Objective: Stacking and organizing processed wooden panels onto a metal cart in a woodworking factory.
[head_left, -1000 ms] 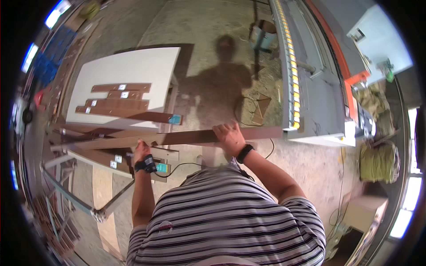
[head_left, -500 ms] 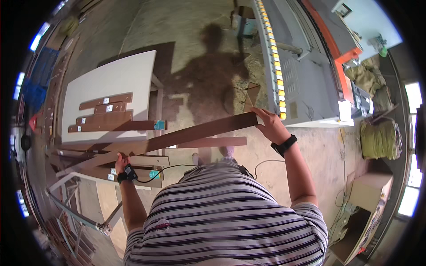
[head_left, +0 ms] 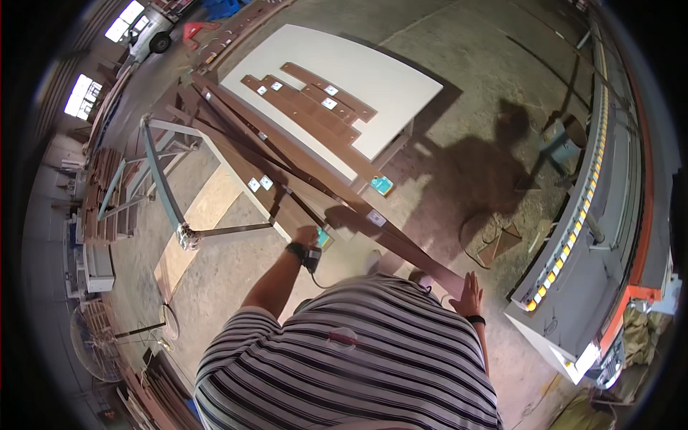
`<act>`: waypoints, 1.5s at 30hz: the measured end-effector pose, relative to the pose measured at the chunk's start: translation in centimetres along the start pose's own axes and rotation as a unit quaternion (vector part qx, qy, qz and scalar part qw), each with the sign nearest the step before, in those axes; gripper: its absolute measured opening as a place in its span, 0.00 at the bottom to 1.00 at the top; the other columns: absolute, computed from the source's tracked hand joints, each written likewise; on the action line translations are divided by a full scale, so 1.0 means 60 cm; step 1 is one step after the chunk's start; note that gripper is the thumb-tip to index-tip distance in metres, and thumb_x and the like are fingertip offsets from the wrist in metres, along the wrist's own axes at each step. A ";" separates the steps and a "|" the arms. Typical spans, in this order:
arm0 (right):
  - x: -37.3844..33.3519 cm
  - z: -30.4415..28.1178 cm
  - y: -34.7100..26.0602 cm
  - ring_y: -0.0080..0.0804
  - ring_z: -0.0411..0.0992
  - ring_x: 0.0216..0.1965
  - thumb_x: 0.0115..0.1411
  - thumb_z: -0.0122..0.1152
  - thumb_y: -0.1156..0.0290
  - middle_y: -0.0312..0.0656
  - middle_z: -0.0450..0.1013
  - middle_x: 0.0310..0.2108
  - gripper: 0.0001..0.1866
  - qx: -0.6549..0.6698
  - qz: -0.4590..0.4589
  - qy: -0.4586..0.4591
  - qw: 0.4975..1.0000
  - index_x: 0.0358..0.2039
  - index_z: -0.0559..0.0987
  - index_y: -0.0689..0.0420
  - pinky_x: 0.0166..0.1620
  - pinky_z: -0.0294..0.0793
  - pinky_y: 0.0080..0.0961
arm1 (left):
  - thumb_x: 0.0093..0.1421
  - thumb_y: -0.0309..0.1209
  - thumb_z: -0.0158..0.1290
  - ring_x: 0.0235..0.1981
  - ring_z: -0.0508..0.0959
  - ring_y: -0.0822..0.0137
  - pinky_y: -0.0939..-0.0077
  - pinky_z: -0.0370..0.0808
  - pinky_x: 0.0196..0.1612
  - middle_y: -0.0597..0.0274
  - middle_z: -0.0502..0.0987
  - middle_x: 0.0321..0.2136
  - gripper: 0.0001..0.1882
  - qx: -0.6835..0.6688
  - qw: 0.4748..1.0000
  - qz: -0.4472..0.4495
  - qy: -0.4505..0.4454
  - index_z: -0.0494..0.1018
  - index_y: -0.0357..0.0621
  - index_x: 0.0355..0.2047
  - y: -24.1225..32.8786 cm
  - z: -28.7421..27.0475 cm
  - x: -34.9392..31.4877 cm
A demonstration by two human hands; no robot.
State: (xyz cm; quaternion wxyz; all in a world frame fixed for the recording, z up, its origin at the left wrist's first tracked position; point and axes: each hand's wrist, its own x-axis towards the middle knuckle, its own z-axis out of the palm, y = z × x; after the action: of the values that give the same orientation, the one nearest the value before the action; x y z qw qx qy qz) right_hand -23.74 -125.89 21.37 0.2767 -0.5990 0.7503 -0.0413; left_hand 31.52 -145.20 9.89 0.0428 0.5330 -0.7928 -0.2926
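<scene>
A long brown board (head_left: 419,252) slants from the stack toward me, lying over other boards at its far part. My right hand (head_left: 469,295) is at its near end, fingers stretched out and the palm side against the end. My left hand (head_left: 307,235) has its fingers curled in beside the near end of a lower brown board (head_left: 287,209) with a teal patch (head_left: 322,238). What those fingers hold, if anything, is hidden. On my left wrist sits a small black device (head_left: 312,259) with a cable.
A white panel (head_left: 408,89) carries several brown boards (head_left: 301,107) with white labels. A metal frame stand (head_left: 161,175) is at left. Along the right runs a grey machine (head_left: 566,315) with a yellow-and-white roller edge. A brown offcut (head_left: 499,246) lies on the floor.
My view has turned to the left. The long board has come down onto the stack. My left hand has left it; my right hand has gone from gripping its end to lying flat there.
</scene>
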 end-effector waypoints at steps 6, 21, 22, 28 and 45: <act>0.039 0.068 0.053 0.42 0.53 0.58 0.46 0.58 0.59 0.44 0.55 0.57 0.36 -0.150 0.076 -0.206 0.964 0.55 0.58 0.53 0.56 0.44 0.63 | 0.54 0.31 0.51 0.33 0.75 0.67 0.75 0.74 0.33 0.60 0.75 0.32 0.12 -0.705 0.624 -0.337 0.007 0.69 0.45 0.39 0.115 -0.004 0.023; 0.009 -0.026 0.062 0.44 0.71 0.41 0.50 0.59 0.59 0.55 0.70 0.41 0.27 0.093 -0.011 0.074 0.993 0.47 0.67 0.60 0.43 0.71 0.33 | 0.62 0.46 0.39 0.36 0.75 0.56 0.66 0.71 0.43 0.46 0.74 0.35 0.29 -0.594 0.632 0.495 -0.040 0.59 0.28 0.50 0.800 -0.574 -0.043; 0.004 -0.033 0.067 0.43 0.72 0.39 0.50 0.59 0.60 0.54 0.71 0.39 0.27 0.108 0.008 0.076 0.991 0.47 0.67 0.60 0.41 0.72 0.33 | 0.62 0.46 0.39 0.36 0.75 0.56 0.66 0.71 0.43 0.46 0.74 0.35 0.29 -0.598 0.626 0.498 -0.043 0.59 0.28 0.50 0.837 -0.577 -0.053; -0.028 -0.018 0.065 0.47 0.69 0.43 0.50 0.58 0.56 0.52 0.71 0.39 0.24 0.162 0.028 0.037 0.986 0.43 0.71 0.59 0.46 0.68 0.35 | 0.62 0.46 0.37 0.35 0.73 0.58 0.68 0.69 0.41 0.41 0.71 0.35 0.28 -0.618 0.433 0.635 -0.165 0.56 0.32 0.52 0.917 -0.600 -0.124; -0.043 0.047 0.047 0.49 0.70 0.42 0.54 0.51 0.56 0.52 0.72 0.38 0.20 0.102 0.029 -0.006 0.994 0.39 0.74 0.59 0.44 0.69 0.37 | 0.63 0.42 0.37 0.31 0.69 0.64 0.73 0.66 0.38 0.51 0.69 0.30 0.22 -0.552 0.392 0.733 -0.067 0.58 0.35 0.48 0.885 -0.617 -0.126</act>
State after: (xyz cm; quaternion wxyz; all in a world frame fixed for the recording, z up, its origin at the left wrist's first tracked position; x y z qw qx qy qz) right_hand -24.57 -121.94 18.80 0.3415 -0.5463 0.7574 -0.1061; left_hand 5.28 -140.25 69.37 0.4721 -0.4156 -0.5423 -0.5570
